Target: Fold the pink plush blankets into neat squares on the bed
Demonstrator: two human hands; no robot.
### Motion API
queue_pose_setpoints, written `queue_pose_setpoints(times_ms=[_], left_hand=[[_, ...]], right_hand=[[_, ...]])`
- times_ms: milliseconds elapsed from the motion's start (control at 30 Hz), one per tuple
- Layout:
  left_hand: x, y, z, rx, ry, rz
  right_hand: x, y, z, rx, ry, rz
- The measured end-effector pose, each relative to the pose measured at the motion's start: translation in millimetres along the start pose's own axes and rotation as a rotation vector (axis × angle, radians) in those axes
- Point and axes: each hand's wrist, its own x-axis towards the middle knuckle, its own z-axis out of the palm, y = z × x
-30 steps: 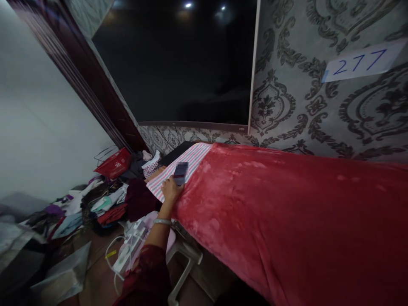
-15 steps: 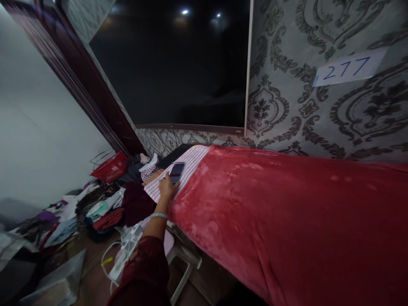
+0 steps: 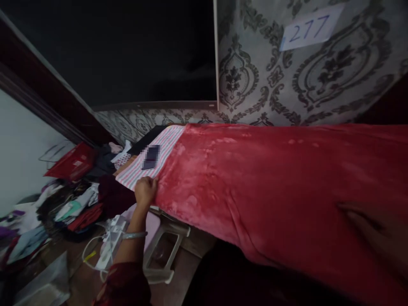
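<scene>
A red plush blanket (image 3: 270, 170) is spread over a long raised surface along the wall. At its left end, a pink, white and grey striped cloth (image 3: 170, 138) shows beside the blanket's edge. A dark phone (image 3: 151, 157), partly pixelated, lies flat on the stripes. Just below the phone, my left hand (image 3: 145, 190) has its fingers curled at the near corner of the blanket, pinching its edge. Over the blanket at the right is my right hand (image 3: 376, 229), dim and blurred, its fingers stretched out leftward with nothing seen in them.
A large dark television (image 3: 127, 55) hangs above. Heaped clothes (image 3: 79, 204) and a red basket (image 3: 72, 161) are at the left. Below my left arm stand a plastic stool (image 3: 165, 246) and a power strip (image 3: 110, 242) with white cables.
My left hand has come off the phone and moved toward me to the blanket's corner. The phone stays on the striped cloth. My right hand has entered at the right. The view has shifted rightward.
</scene>
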Motion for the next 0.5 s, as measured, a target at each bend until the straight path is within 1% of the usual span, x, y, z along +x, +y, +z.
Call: queue_pose_setpoints(times_ms=[100, 167, 333, 400, 500], left_hand=[[3.6, 2.6, -2.8, 0.006, 0.039, -0.107], [7.9, -1.8, -7.9, 0.033, 0.019, -0.143], [16.6, -18.2, -19.8, 0.11, -0.096, -0.078], [15.7, -18.6, -19.4, 0.133, -0.126, -0.054], [12.1, -14.0, -16.6, 0.157, -0.125, -0.053]], right_hand=[[-1.1, -5.3, -3.3, 0.124, -0.043, 0.115], [-1.2, -9.2, -7.0, 0.171, -0.037, 0.126], [-1.2, -10.9, -10.2, 0.225, -0.056, 0.102], [-0.1, -10.6, -10.1, 0.225, -0.053, 0.093], [-2.5, -13.4, -14.2, 0.21, -0.031, 0.048]])
